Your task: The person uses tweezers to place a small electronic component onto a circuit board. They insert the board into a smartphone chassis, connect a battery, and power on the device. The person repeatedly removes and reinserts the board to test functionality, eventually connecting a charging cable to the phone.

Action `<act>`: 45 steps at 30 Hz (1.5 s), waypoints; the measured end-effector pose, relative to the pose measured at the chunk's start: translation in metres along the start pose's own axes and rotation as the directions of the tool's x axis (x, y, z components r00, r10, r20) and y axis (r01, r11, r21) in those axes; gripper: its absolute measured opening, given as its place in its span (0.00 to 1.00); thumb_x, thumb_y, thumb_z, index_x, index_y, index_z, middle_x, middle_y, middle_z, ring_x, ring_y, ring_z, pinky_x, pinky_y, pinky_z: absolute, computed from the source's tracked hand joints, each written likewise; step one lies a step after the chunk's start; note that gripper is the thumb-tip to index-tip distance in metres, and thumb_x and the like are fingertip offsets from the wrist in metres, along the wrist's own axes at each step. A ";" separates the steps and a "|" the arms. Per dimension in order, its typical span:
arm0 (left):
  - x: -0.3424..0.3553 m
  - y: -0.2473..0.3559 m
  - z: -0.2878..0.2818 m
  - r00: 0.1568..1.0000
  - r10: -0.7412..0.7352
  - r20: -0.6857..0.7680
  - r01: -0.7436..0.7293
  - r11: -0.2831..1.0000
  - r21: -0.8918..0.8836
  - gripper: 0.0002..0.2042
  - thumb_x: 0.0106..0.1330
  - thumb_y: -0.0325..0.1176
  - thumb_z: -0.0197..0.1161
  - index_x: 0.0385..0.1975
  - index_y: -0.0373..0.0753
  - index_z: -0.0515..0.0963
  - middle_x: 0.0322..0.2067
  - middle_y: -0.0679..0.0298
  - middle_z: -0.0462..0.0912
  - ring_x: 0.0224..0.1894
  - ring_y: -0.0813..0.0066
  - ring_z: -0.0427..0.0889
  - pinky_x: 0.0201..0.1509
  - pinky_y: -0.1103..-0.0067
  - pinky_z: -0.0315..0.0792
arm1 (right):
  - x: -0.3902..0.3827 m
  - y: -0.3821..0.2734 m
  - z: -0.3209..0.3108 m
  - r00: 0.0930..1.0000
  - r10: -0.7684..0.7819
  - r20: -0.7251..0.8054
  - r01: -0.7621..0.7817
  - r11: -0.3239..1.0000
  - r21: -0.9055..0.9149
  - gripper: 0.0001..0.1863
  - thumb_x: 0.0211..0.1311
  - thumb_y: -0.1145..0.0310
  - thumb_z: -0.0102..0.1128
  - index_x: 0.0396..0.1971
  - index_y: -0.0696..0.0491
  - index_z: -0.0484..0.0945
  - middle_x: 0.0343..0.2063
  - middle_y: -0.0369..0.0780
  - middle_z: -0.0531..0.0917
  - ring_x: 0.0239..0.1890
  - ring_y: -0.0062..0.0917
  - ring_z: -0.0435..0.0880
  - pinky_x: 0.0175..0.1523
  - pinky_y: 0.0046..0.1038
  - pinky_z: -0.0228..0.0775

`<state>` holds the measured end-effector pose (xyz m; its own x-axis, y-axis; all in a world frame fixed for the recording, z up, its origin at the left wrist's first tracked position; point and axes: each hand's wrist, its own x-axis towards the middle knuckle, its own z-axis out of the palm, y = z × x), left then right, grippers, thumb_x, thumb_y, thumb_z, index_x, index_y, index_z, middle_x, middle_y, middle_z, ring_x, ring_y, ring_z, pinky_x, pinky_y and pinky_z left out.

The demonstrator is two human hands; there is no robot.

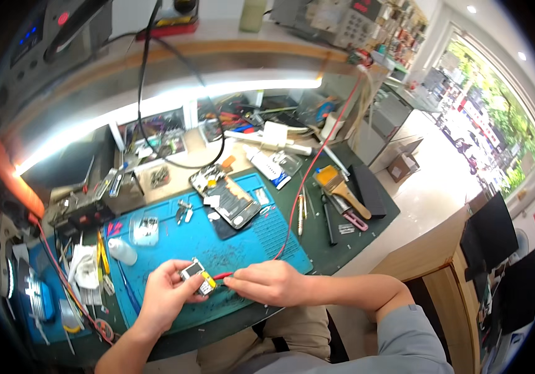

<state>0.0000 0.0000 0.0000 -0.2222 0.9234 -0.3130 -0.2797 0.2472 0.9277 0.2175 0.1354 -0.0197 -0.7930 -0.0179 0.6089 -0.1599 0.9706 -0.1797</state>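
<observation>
At lower centre, the left hand [166, 292] covers part of the small device [200, 278] and the right hand [272, 282] part of the red probe [223, 275]. The street scene [467, 128] at upper right is blurred, and the dark specks [202, 254] on the blue mat [172, 244] at centre are too small to identify

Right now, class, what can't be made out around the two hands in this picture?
All in the head view:
Underside of the small yellow-and-white module: hidden by the module itself and the left hand.
Rear of the red probe: covered by the right hand.
Whether its tip touches the module: too small.
Dark specks on the blue mat: too small to identify.
</observation>
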 end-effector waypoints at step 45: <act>-0.010 0.003 0.012 0.997 0.040 0.067 -0.043 0.998 0.049 0.18 0.72 0.30 0.62 0.56 0.28 0.70 0.42 0.58 0.82 0.43 0.73 0.85 0.42 0.75 0.85 | -0.027 0.165 -0.081 0.506 0.838 -0.205 -0.711 0.271 -0.649 0.10 0.56 0.70 0.62 0.38 0.56 0.81 0.32 0.45 0.87 0.40 0.40 0.86 0.45 0.41 0.77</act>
<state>0.0127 -0.0048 0.0086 -0.1702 0.9501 -0.2613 -0.2234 0.2211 0.9493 0.2601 0.3150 -0.0030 -0.4148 0.8531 0.3164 0.9020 0.4313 0.0194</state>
